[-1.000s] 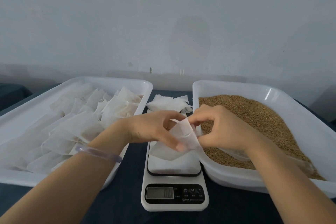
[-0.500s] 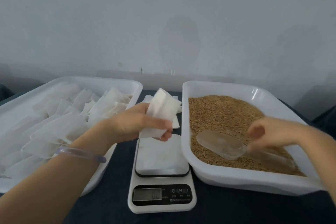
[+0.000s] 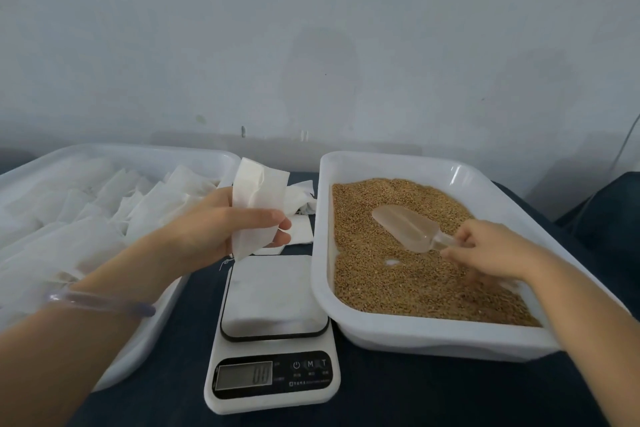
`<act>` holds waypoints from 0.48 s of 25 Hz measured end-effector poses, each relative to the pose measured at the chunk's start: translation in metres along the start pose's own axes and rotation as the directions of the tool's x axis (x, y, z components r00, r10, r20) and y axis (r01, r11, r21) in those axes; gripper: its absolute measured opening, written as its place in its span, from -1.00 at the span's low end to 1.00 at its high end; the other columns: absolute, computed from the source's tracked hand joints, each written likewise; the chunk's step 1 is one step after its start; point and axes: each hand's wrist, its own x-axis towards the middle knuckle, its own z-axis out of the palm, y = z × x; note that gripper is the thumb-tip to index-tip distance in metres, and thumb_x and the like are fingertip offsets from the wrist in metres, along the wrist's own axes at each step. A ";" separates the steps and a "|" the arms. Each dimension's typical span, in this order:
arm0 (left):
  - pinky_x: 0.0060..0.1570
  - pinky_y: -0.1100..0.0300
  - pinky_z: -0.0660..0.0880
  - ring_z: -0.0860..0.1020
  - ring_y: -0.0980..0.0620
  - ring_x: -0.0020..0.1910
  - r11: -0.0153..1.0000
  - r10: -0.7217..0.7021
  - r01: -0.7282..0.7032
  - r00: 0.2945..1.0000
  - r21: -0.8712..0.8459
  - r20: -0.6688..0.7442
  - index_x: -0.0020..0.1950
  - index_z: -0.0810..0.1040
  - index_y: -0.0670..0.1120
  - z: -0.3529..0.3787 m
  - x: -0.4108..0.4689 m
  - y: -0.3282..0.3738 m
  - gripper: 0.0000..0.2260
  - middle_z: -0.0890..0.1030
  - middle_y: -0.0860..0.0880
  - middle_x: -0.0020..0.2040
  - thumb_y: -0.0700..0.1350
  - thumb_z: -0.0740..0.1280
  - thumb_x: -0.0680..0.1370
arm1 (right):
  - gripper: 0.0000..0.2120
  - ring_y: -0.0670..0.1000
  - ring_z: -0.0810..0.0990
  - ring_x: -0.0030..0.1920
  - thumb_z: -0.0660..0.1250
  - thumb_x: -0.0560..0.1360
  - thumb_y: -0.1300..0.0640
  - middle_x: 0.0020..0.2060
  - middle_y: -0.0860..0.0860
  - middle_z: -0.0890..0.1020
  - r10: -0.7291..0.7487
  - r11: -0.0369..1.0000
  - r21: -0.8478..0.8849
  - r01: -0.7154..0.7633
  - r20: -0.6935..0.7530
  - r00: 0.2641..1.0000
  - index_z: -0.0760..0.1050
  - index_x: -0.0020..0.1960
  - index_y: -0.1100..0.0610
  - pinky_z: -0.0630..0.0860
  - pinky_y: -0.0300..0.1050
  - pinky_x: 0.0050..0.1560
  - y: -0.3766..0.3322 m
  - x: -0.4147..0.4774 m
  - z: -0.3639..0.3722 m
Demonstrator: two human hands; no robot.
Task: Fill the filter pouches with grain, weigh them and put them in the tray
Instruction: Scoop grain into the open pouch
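Pinching a white filter pouch (image 3: pixel 258 208) between thumb and fingers, the left hand (image 3: pixel 221 232) holds it above the scale (image 3: pixel 273 291), near the tray (image 3: pixel 138 151) of pouches. The right hand (image 3: pixel 491 253) grips the clear scoop (image 3: pixel 405 227) by its handle, bowl resting on the grain (image 3: pixel 398 281)

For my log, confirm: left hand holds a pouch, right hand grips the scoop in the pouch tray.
Wrong tray: the head view shows the right hand gripping the scoop in the grain tray. The left hand does hold a pouch.
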 end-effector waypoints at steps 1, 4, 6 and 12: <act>-0.26 0.23 0.58 0.66 -0.07 -0.26 1.000 -0.004 0.004 1.000 -0.002 0.008 -0.18 0.63 -0.18 0.000 0.000 0.000 -0.87 0.66 -0.15 -0.22 -0.25 0.49 0.30 | -0.81 -0.02 0.63 -0.31 0.38 0.46 0.00 -0.21 0.01 0.63 -0.002 0.999 -0.035 0.000 -0.040 0.999 0.43 -0.04 0.06 0.52 -0.21 -0.41 -0.001 0.001 0.000; -0.24 0.21 0.59 0.67 -0.09 -0.22 1.000 -0.018 0.017 0.999 0.017 0.043 -0.24 0.69 -0.14 0.001 -0.001 0.000 -0.94 0.66 -0.15 -0.20 -0.24 0.51 0.32 | -0.74 -0.09 0.54 -0.37 0.40 0.44 -0.01 -0.27 -0.07 0.54 -0.055 0.967 -0.255 0.008 -0.181 0.982 0.37 -0.02 0.07 0.38 -0.26 -0.42 -0.008 0.010 -0.005; -0.18 0.16 0.62 0.68 -0.11 -0.18 0.999 -0.031 0.029 0.998 0.046 0.050 -0.23 0.69 -0.11 0.000 -0.001 -0.001 -0.92 0.67 -0.15 -0.18 -0.20 0.53 0.31 | -0.70 -0.08 0.51 -0.36 0.41 0.45 0.00 -0.30 -0.08 0.47 -0.074 0.941 -0.336 -0.024 -0.276 0.958 0.31 -0.01 0.05 0.32 -0.22 -0.43 -0.015 0.020 -0.013; -0.16 0.20 0.61 0.68 -0.13 -0.13 0.996 -0.042 0.036 0.996 0.075 0.076 -0.13 0.65 -0.12 0.000 -0.003 -0.002 -0.79 0.68 -0.16 -0.16 -0.17 0.55 0.28 | -0.73 0.02 0.47 -0.29 0.36 0.49 0.03 -0.29 0.00 0.43 -0.064 0.865 -0.485 -0.128 -0.360 0.931 0.34 0.05 0.12 0.31 -0.15 -0.40 -0.029 0.053 -0.009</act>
